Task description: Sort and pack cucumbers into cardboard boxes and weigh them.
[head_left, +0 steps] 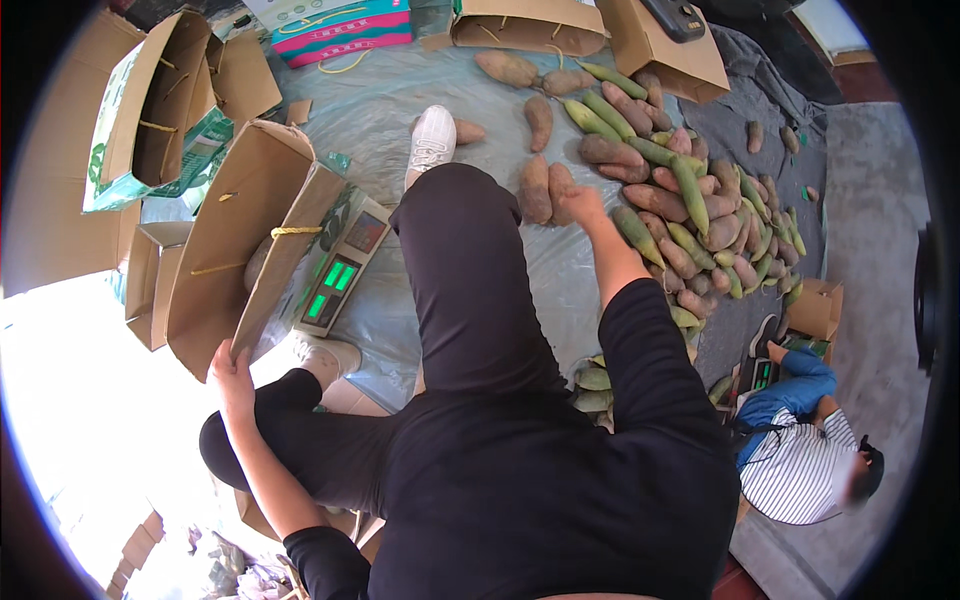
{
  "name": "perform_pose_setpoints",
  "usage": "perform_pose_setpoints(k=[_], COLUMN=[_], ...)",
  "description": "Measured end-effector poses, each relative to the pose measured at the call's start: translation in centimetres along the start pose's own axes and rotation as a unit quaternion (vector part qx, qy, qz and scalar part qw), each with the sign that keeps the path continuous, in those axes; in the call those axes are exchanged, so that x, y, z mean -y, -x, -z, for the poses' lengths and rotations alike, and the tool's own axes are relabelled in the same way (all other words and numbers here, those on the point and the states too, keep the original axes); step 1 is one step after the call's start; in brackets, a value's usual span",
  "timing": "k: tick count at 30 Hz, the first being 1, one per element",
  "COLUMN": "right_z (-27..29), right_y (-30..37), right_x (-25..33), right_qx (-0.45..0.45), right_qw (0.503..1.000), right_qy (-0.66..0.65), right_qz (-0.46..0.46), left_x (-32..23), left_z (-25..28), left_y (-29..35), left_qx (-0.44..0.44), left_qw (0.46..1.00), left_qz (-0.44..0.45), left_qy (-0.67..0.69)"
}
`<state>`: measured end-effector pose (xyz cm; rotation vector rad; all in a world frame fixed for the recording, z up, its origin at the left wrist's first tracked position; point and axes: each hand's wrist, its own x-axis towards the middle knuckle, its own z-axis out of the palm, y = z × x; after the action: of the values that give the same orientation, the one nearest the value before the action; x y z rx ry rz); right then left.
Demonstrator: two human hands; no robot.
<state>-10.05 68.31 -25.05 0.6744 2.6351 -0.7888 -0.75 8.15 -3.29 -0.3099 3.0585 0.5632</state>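
At left, my left hand [232, 377] has its fingers closed on the near edge of an open cardboard box [240, 205]. Yellow cord handles hang on that box, and a pale root vegetable [258, 264] partly shows inside it. Against the box is a scale [338, 270] with lit green displays. My right hand [586, 204] reaches forward and grips a reddish-brown root vegetable [561, 186] lying on the plastic sheet. Right beside it lies another brown root vegetable [535, 190]; a third one [538, 124] is a little farther off.
A large heap of green and reddish root vegetables [700, 205] spreads at right. Open cartons [160, 100] stand at far left, with more boxes [530, 25] at the back. Plastic sheeting [375, 120] covers the floor. Another person [800, 450] sits at right by a second scale [764, 375].
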Motion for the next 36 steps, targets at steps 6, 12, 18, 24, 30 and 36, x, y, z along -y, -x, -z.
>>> perform_pose_setpoints(k=[6,12,18,24,30,36], right_z=[-4.7,-7.3,-7.4,-8.6,-11.9,-13.5], right_y=[1.4,2.6,3.3,1.9,-0.3,-3.8], right_x=[-1.8,2.6,4.8,6.4,5.6,-1.9], right_qx=[-0.04,-0.045,-0.052,-0.096,-0.065,0.015], right_qw=[0.996,0.993,0.996,0.973,0.964,0.934], right_qy=[0.017,0.039,0.012,-0.072,-0.153,-0.3], right_qz=[-0.083,-0.105,-0.075,-0.199,-0.208,-0.192], left_x=[0.9,0.0,1.7,0.9,1.0,-1.4], left_z=[-0.5,0.0,-0.3,-0.3,0.3,-0.5], left_y=[-0.3,0.0,0.0,-0.3,0.1,-1.4], left_qx=[0.04,0.025,0.021,0.038,0.029,0.041], left_qw=[0.999,0.999,1.0,0.997,0.996,0.998], left_qz=[0.02,0.027,0.002,0.046,0.083,0.052], left_qy=[0.03,0.008,0.015,0.045,0.029,0.009])
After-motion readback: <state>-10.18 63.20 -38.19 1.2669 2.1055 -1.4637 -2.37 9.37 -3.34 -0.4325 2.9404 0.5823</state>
